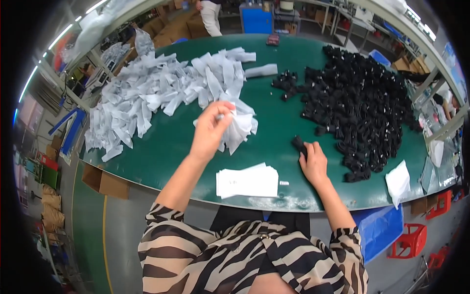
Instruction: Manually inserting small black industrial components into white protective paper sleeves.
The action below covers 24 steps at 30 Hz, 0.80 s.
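Observation:
My left hand (211,126) is raised over the middle of the table with its fingertips pinched on a thin whitish plastic bag (240,126). Beyond it spreads a large heap of pale translucent bags (147,88). To the right, my right hand (314,161) has its fingers closed around a small bundle of coiled black cable (298,144) at the table surface. A big pile of similar black coiled cables (367,112) lies just past that hand. Between my forearms, near the front edge, sits a stack of flat white sheets or bags (247,181); which they are I cannot tell.
The green table (161,161) has a curved front edge. A loose white bag (398,180) hangs at its right edge, above a blue-lined bin (379,230) and a red stool (410,241). Cardboard boxes (112,185) stand below left. A person (211,17) is at the far side.

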{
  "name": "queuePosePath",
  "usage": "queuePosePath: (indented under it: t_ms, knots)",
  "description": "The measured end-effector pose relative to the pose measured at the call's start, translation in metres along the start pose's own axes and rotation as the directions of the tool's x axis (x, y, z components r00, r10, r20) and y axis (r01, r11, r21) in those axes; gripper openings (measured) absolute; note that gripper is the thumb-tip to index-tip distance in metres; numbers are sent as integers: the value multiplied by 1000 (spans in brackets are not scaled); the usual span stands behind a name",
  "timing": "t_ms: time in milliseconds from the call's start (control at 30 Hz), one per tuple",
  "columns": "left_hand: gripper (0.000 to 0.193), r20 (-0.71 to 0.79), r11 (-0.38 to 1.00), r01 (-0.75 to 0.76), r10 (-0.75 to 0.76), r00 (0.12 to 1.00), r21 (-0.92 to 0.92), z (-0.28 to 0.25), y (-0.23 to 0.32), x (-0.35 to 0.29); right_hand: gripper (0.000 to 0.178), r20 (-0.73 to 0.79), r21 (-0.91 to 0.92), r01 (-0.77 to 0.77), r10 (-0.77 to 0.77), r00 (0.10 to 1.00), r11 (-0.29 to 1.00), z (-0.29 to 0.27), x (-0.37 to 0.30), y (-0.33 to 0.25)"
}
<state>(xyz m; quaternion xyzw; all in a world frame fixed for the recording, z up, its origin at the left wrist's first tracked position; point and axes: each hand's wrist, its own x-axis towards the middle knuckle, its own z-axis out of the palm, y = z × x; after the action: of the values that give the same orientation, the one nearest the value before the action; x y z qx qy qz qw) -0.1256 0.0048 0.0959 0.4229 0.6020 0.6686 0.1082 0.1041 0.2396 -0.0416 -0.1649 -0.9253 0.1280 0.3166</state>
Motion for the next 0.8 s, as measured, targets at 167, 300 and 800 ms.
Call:
queuePosePath:
  t_ms: [167, 300, 800]
  knots:
    - [18, -94, 888, 276, -331, 939, -368, 0, 1, 8, 37, 2, 21, -71, 71, 997, 997, -3, 0, 0]
    - [18, -125, 748, 309, -461, 878, -587, -35, -62, 20, 36, -24, 14, -63, 63, 998, 998, -2, -6, 0]
    - [19, 14, 810, -147, 169, 985, 568, 19, -43, -45, 29, -43, -6, -92, 91, 995, 996, 3, 9, 5]
